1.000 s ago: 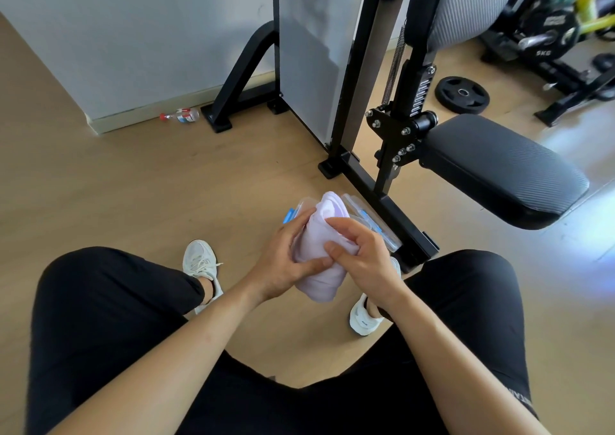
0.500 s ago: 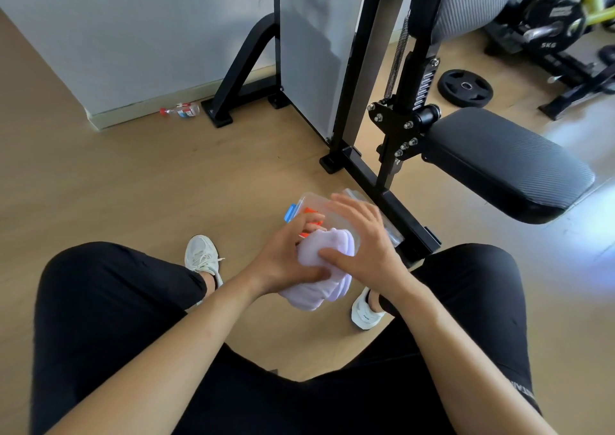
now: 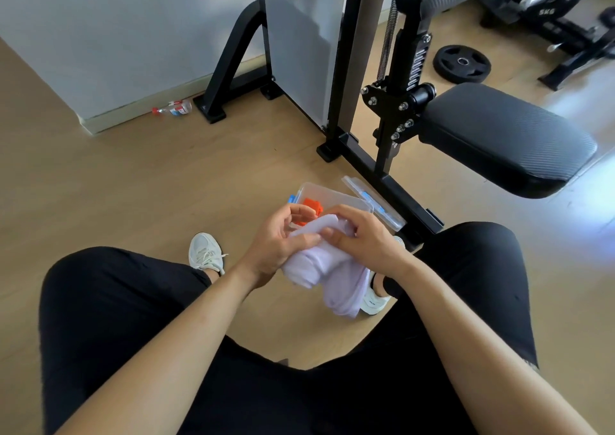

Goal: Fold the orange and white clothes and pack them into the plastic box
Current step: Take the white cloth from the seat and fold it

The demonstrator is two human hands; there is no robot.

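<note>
Spanning a gym room, wood floor (image 3: 133, 184) bears plastic box (image 3: 336, 195).

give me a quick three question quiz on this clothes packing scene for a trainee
1. True or false: the orange garment already lies in the plastic box.
2. What is holding the white garment?
A. the left hand alone
B. both hands
C. nothing, it lies on the floor
3. Fill in: the box lid sits on the floor beside the box, next to the black ____ frame.

Key
1. True.
2. B: the left hand and the right hand both grip it above the floor, part of it hanging loose.
3. Bench; the gym bench stands to the right.
</note>
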